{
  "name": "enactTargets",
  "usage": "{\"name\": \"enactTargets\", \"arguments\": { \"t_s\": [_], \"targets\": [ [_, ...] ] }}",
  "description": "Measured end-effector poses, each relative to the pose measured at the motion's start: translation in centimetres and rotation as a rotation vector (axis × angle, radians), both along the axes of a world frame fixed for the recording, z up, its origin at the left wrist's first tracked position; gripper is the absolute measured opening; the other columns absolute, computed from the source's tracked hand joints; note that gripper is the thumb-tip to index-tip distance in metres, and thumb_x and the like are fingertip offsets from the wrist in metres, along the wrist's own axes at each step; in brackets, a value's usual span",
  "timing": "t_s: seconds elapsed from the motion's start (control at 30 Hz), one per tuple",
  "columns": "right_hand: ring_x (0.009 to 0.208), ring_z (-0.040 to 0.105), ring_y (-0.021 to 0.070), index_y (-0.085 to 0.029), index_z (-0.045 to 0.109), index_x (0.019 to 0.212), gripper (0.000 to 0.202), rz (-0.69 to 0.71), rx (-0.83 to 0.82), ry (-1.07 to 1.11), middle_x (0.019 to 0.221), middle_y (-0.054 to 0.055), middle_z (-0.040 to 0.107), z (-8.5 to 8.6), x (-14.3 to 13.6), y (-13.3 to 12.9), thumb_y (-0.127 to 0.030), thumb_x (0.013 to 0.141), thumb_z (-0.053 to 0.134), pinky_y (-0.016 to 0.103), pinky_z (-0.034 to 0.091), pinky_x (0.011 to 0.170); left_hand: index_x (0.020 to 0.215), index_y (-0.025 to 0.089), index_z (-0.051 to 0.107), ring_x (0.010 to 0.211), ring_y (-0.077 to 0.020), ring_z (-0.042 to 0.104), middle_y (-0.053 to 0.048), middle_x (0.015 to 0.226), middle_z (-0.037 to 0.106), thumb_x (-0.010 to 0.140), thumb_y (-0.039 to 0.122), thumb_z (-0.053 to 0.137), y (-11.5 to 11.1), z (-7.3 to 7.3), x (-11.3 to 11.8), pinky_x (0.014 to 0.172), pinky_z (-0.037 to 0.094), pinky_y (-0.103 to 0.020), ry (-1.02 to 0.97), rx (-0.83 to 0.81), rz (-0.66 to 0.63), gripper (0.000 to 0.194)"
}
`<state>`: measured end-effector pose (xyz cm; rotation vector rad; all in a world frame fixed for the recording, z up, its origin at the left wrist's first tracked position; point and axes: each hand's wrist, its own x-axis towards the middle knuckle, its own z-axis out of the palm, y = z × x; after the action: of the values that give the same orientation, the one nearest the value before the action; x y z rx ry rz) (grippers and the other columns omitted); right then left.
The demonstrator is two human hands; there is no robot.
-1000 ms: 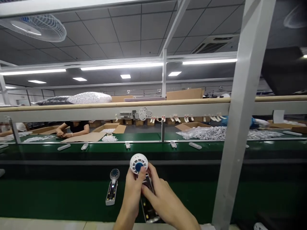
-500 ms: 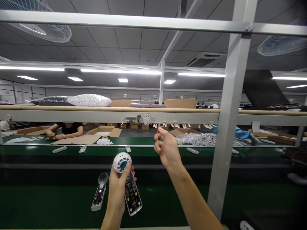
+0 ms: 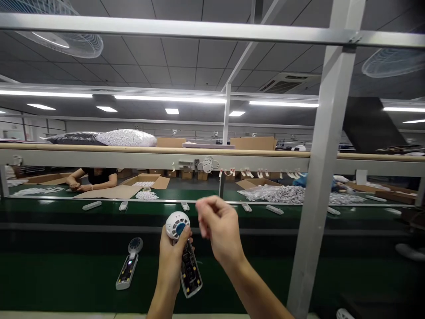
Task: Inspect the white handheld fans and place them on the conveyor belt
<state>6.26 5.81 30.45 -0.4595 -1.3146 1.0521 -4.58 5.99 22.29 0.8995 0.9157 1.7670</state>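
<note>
A white handheld device [image 3: 191, 274] with a round vented head, a blue centre and an exposed circuit board is held upright in my left hand [image 3: 173, 252], the thumb on the blue centre. Just right of the round head, my right hand [image 3: 221, 226] is raised with its fingers curled together and slightly blurred. Whether anything small is between those fingertips cannot be seen. A second similar device [image 3: 127, 271], with a small light glowing on its board, lies on the green belt [image 3: 66, 283] to the left.
A metal post [image 3: 318, 177] rises at the right, and a beam [image 3: 149, 157] crosses above the belt. White parts lie along the belt's far side. Beyond are a co-worker's arms [image 3: 106, 182], an open carton [image 3: 162, 182] and a pile of white pieces [image 3: 285, 194].
My right hand has come down and left, nearer the held device, and its fingers have curled in more. The device on the belt has shifted left, while the background has shifted slightly right.
</note>
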Motion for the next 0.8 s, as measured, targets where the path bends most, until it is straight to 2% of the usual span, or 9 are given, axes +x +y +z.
{"name": "enactTargets", "arguments": {
  "t_s": [0.07,0.13,0.23,0.33,0.43,0.63,0.8],
  "targets": [
    [0.051,0.051,0.0078,-0.016,0.065,0.080,0.020,0.043,0.050,-0.374,0.069,-0.002,0.058,-2.0,0.6,-1.2,-0.035,0.087,0.068,0.021,0.039,0.049,0.105,0.017,0.060,0.078,-0.0165,0.065,-0.003,0.087,0.067,0.065,0.051,0.085,0.1,0.0,-0.1,0.069,0.052,-0.025,-0.060,0.019,-0.022,0.058],
    [0.066,0.055,0.0115,-0.017,0.064,0.079,0.019,0.031,0.082,-0.704,0.078,0.001,0.060,-3.4,1.7,-1.7,-0.031,0.091,0.061,0.024,0.042,0.061,0.104,0.018,0.059,0.078,-0.0157,0.066,-0.003,0.086,0.067,0.067,0.051,0.084,0.2,0.0,-0.3,0.070,0.052,-0.024,-0.118,0.011,-0.064,0.056],
    [0.073,0.052,0.0146,-0.019,0.053,0.075,0.025,-0.066,0.117,-1.088,0.079,0.000,0.059,-4.5,3.3,-1.8,-0.031,0.096,0.051,0.027,0.037,0.065,0.105,0.018,0.055,0.069,-0.0131,0.064,-0.001,0.079,0.065,0.073,0.053,0.079,0.1,0.0,-0.3,0.061,0.051,-0.023,-0.127,-0.011,-0.131,0.053],
    [0.069,0.048,0.0148,-0.020,0.047,0.073,0.027,0.009,0.120,-1.372,0.080,0.000,0.058,-5.0,4.2,-2.1,-0.030,0.098,0.044,0.028,0.031,0.061,0.106,0.019,0.053,0.066,-0.0122,0.061,-0.001,0.079,0.063,0.076,0.055,0.076,0.1,0.0,-0.3,0.055,0.051,-0.022,-0.079,-0.016,-0.137,0.053],
    [0.071,0.049,0.0154,-0.021,0.047,0.076,0.024,0.073,0.101,-1.455,0.083,0.000,0.059,-5.5,4.3,-2.8,-0.030,0.098,0.044,0.029,0.028,0.061,0.106,0.019,0.052,0.067,-0.0128,0.061,-0.001,0.080,0.064,0.075,0.056,0.076,0.1,0.0,-0.3,0.054,0.052,-0.022,-0.047,-0.024,-0.135,0.054],
    [0.068,0.046,0.0139,-0.020,0.044,0.072,0.029,0.024,0.028,-1.447,0.078,-0.002,0.057,-6.6,3.6,-2.9,-0.035,0.096,0.049,0.028,0.027,0.059,0.104,0.020,0.052,0.067,-0.0127,0.061,-0.001,0.079,0.063,0.073,0.058,0.077,0.7,-0.3,-0.3,0.053,0.051,-0.021,-0.056,-0.055,-0.152,0.055],
    [0.064,0.044,0.0123,-0.020,0.043,0.070,0.030,-0.003,0.039,-1.483,0.074,-0.003,0.056,-6.4,3.4,-2.4,-0.034,0.095,0.051,0.028,0.024,0.057,0.104,0.020,0.051,0.067,-0.0124,0.061,-0.001,0.080,0.063,0.076,0.057,0.076,1.0,-0.6,-0.4,0.053,0.050,-0.021,-0.047,-0.080,-0.139,0.053]
  ]
}}
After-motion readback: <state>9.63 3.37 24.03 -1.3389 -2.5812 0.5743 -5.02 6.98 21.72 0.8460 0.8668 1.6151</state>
